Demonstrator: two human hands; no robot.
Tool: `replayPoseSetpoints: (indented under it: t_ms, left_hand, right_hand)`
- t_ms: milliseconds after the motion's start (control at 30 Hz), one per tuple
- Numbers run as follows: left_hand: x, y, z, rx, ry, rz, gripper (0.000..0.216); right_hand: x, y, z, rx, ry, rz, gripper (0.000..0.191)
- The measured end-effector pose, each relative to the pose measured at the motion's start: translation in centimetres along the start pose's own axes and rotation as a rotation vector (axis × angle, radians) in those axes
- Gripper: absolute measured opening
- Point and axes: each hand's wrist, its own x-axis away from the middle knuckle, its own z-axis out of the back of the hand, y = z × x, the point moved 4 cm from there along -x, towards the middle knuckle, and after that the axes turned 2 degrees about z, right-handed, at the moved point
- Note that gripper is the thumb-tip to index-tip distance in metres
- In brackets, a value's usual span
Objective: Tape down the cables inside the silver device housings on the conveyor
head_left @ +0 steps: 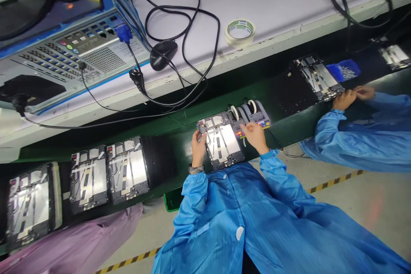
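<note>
My left hand (199, 149) grips the left edge of a metal tablet chassis (223, 145) with strips of tape across it, lying on a dark green conveyor belt (180, 154). My right hand (255, 135) sits over the chassis's upper right corner, right by a grey tape dispenser (253, 113) with white rolls. Whether that hand pinches anything cannot be seen. Both my sleeves are blue. Farther right, a co-worker's hands (349, 97) in blue sleeves touch another chassis (317, 78).
Several similar chassis (127, 169) line the belt to the left. Above it, a white shelf holds a computer case (80, 47), a black mouse (163, 55), masking tape (240, 32) and loose cables. A pink sleeve (77, 239) shows lower left, with a green bin (171, 200) under the belt.
</note>
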Motion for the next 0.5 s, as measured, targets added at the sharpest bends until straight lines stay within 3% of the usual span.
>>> replayPoseSetpoints:
  t_ms: [133,233,500]
  left_hand:
    - [0.0,-0.2,-0.4,0.057,0.021,-0.002,0.037]
    - [0.0,-0.3,-0.5,0.078,0.039,-0.014,0.037]
    - [0.3,-0.1,-0.5,0.035,0.008,-0.006,0.04]
  right_hand:
    - [1.6,8.5,0.3,-0.427,0.245,-0.38,0.026]
    - [2.0,12.8,-0.3,-0.635,0.306,-0.612,0.023]
    - [0.0,15.0,-3.0,-0.867,0.223,-0.633,0.024]
